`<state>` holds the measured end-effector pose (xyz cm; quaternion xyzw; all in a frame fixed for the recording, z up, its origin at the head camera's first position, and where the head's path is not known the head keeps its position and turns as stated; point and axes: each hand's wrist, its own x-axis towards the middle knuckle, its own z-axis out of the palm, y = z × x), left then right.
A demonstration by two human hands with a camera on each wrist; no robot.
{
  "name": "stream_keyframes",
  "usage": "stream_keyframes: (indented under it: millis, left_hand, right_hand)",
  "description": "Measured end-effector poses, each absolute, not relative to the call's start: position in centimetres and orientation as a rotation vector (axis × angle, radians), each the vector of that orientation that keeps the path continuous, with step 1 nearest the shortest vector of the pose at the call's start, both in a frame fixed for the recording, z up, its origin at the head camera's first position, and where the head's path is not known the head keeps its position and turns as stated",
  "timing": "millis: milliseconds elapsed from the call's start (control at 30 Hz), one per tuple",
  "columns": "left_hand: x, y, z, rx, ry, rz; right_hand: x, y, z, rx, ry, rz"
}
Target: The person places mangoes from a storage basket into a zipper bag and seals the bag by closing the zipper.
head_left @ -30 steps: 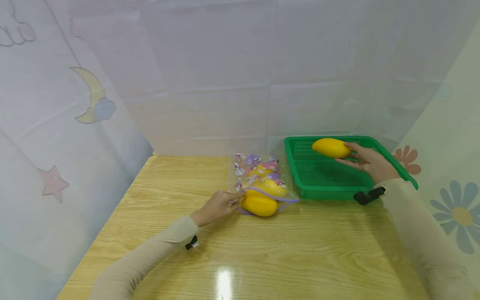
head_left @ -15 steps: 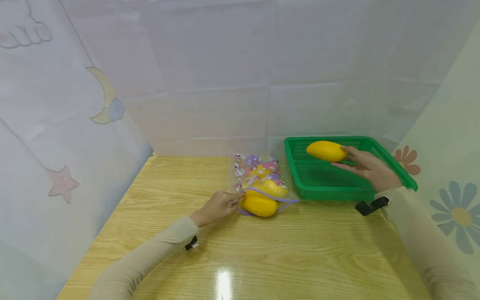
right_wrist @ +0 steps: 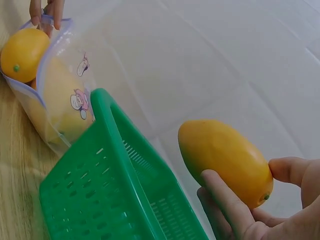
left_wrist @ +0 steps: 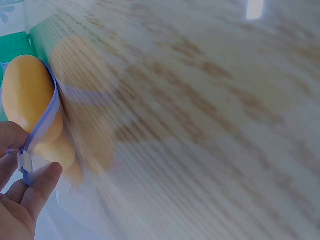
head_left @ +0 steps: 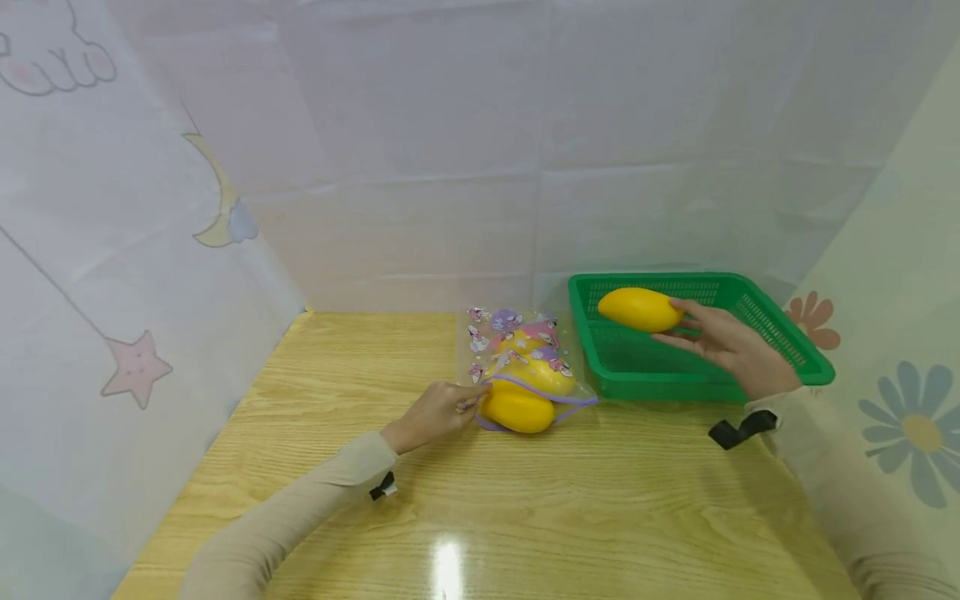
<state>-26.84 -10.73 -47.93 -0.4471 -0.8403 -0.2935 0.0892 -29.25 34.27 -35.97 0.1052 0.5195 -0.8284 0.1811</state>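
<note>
My right hand holds a yellow mango by one end, between thumb and fingers, over the green basket. In the right wrist view the held mango shows a small green stem spot near the fingers. On the table left of the basket lies a clear printed zip bag with a purple edge, several mangoes inside. One mango sits at its mouth. My left hand pinches the left corner of that mouth; in the left wrist view a white slider lies between the fingers.
The wooden table carries the bag and the basket, which stand close together near the back wall covering. A flower-printed sheet hangs at the right, and another printed sheet at the left.
My right hand has moved the mango leftward and slightly down above the basket, toward the bag. The left hand and the bag have stayed in place.
</note>
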Motion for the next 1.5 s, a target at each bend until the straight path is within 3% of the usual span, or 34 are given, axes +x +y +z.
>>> stream_keyframes:
  millis: [1500]
  left_hand:
    - [-26.7,-10.7,-47.6,-1.323,-2.473,-0.868]
  right_hand:
    - [-25.0,30.4,-36.7,-0.141,1.746,-2.022]
